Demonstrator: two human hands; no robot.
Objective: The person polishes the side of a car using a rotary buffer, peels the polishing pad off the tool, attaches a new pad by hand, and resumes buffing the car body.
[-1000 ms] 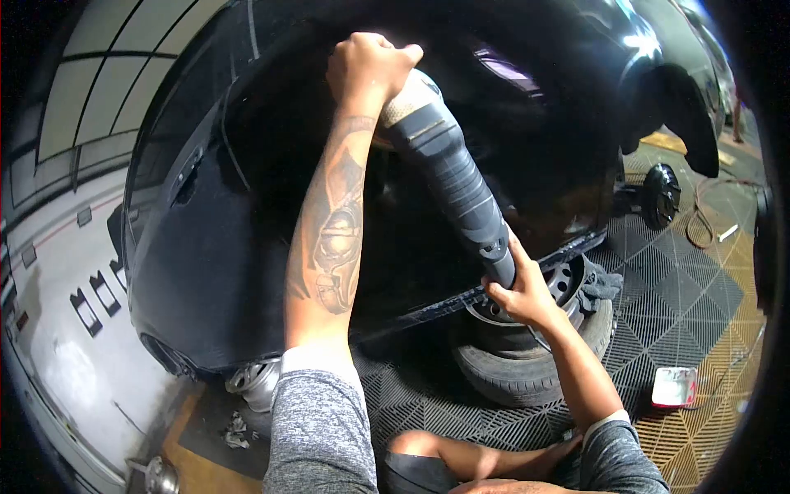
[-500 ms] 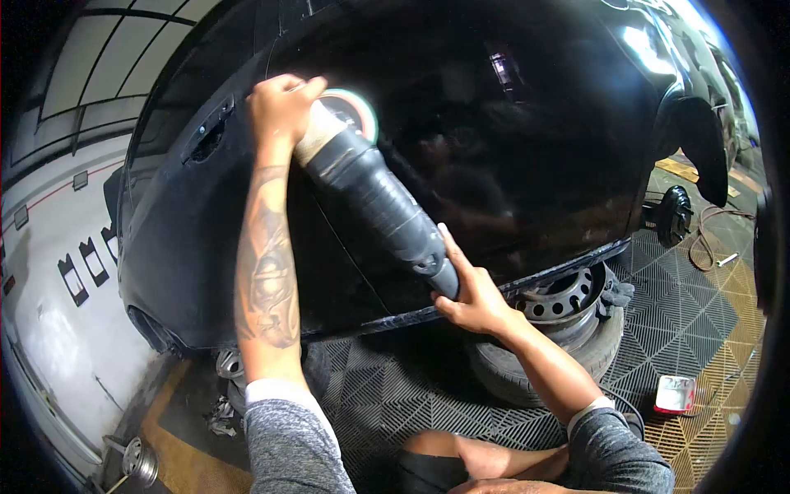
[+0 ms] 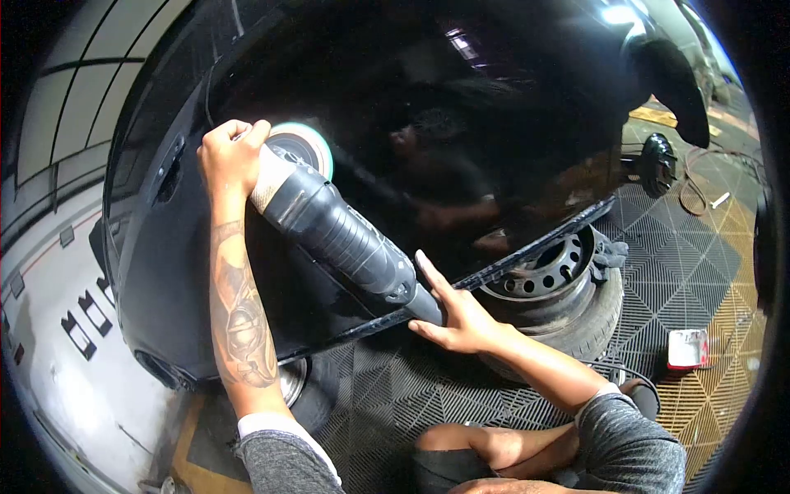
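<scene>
A black car polisher runs diagonally across the view, its round pad with a pale green rim up against the glossy black car side panel. My left hand is closed around the front end of the tool, beside the pad. At the tool's rear end, my right hand wraps the narrow grip, its thumb and fingers on either side. A recessed door handle area lies to the left of my left hand. The hands' reflection shows faintly in the panel.
Under the car's lower edge lies a tire with a steel rim, and another wheel is further left. A white and red container stands on the grated floor. A brake hub sticks out at right.
The view has turned, so the car panel shifts left in it. Polisher and both hands now appear further left and lower, the pad still at the panel. Both grips are unchanged.
</scene>
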